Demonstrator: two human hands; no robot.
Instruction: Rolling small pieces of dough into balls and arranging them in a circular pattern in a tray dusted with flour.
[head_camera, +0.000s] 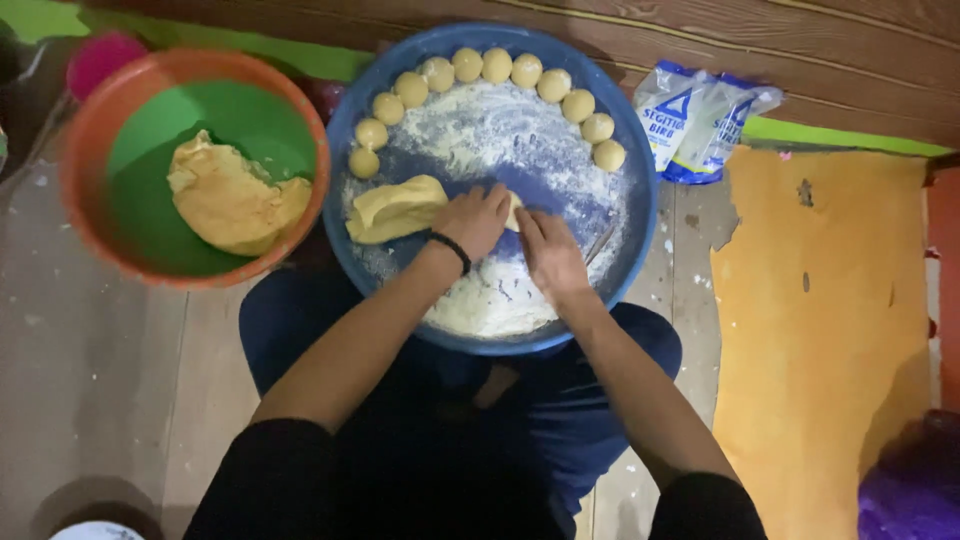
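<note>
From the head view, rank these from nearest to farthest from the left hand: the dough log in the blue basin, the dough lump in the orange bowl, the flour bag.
1. Dough log, in the blue basin, touching the left hand on its left.
2. Flour bag, beyond the basin's far right rim.
3. Dough lump, in the orange bowl, far left.

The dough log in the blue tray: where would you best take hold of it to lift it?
Judging by its pose, grip the dough log at its thick free left end, from above. Its right end sits under the left hand, and the floured tray leaves that side open.
</note>
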